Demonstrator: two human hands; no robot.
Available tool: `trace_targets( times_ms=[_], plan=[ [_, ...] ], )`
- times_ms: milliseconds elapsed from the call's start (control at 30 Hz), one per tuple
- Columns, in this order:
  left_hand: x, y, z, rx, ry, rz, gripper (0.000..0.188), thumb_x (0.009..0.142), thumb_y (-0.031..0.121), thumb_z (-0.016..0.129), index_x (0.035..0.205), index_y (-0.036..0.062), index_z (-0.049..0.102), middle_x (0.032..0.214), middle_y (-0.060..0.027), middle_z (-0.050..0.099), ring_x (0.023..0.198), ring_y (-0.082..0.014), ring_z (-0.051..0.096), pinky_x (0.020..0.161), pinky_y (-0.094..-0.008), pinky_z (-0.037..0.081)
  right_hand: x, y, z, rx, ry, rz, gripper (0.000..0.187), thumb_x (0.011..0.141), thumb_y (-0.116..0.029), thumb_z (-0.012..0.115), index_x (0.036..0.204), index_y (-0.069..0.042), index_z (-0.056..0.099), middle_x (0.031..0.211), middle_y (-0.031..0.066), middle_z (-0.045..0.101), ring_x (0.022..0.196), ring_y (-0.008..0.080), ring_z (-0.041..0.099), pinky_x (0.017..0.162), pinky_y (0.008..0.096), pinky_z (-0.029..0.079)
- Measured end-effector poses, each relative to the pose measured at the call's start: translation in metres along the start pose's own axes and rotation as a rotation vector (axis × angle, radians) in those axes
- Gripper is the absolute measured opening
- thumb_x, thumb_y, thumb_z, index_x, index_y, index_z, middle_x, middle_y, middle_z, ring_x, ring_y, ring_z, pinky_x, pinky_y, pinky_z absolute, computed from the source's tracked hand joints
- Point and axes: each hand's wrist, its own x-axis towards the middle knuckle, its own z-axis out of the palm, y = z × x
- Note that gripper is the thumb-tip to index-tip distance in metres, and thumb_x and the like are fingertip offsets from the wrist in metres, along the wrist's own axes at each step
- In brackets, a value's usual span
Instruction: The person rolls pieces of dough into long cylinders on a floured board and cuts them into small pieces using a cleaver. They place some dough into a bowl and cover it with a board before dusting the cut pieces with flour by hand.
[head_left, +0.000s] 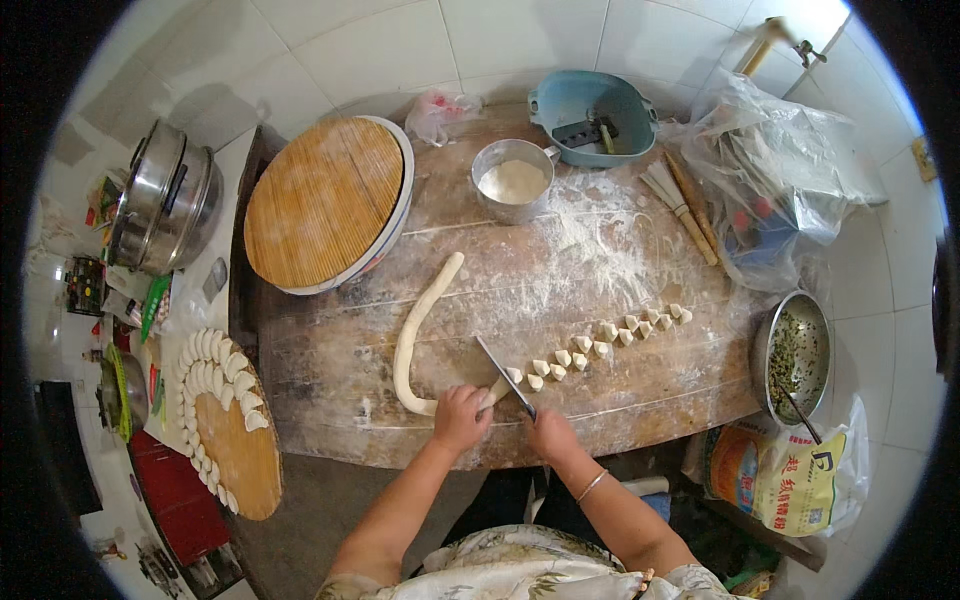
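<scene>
A long rope of dough (pixel 408 345) curves over the floury wooden table (pixel 340 400), its near end bending right. My left hand (pixel 462 416) is closed around that end of the rope. In my right hand (pixel 552 436) is the handle of a knife (pixel 505 374); its blade points away and leftward, right at the rope's cut end. Small cut pieces of dough (pixel 580 361) trail in a staggered line to the right and away from the blade. My fingers partly hide the dough under them.
Dumplings ring a round board (pixel 235 450) at left. Behind stand a wood-covered basin (pixel 325 200), a metal cup of flour (pixel 513 182) and a blue-green basin (pixel 594 120). A bowl of chopped green filling (pixel 795 360) with a spoon is at right, near rolling pins (pixel 690 205).
</scene>
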Motion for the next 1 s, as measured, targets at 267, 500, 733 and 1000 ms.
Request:
trace_targets(
  times_ms=[267,500,733,1000],
  plan=[
    [-0.019,0.001,0.0,0.019,-0.056,0.031,0.032,0.07,0.012,0.07,0.102,0.0123,0.065,0.093,-0.0059,0.056,0.09,-0.027,0.055,0.077,-0.04,0.045,-0.025,0.007,-0.025,0.108,-0.119,-0.094,0.033,0.086,-0.028,0.065,0.084,0.005,0.06,0.073,0.0285,0.059,0.074,0.0465,0.058,0.062,0.0494,0.045],
    [-0.017,0.002,0.002,0.045,-0.043,0.061,0.031,0.07,0.012,0.07,0.099,0.0116,0.062,0.091,-0.0068,0.054,0.088,-0.0277,0.054,0.075,-0.0412,0.045,-0.032,0.01,-0.012,0.013,-0.132,-0.075,0.032,0.087,-0.03,0.062,0.088,0.002,0.062,0.077,0.0287,0.061,0.078,0.047,0.059,0.068,0.0527,0.046],
    [-0.02,0.002,0.005,0.118,-0.014,-0.043,0.036,0.069,0.019,0.073,0.102,0.0091,0.062,0.096,-0.0076,0.056,0.094,-0.0293,0.053,0.084,-0.0443,0.04,-0.008,0.012,-0.014,-0.082,-0.1,-0.138,0.026,0.083,-0.026,0.064,0.089,-0.001,0.062,0.077,0.0258,0.063,0.076,0.0448,0.061,0.067,0.0527,0.048],
    [-0.023,-0.005,0.006,0.085,-0.16,-0.029,0.04,0.071,0.027,0.074,0.106,0.0108,0.064,0.103,-0.0098,0.058,0.1,-0.0303,0.053,0.088,-0.0463,0.039,0.057,-0.007,-0.105,0.074,0.225,-0.199,0.035,0.087,-0.032,0.064,0.081,0.002,0.058,0.069,0.0247,0.059,0.069,0.0431,0.059,0.059,0.048,0.045]
  ],
)
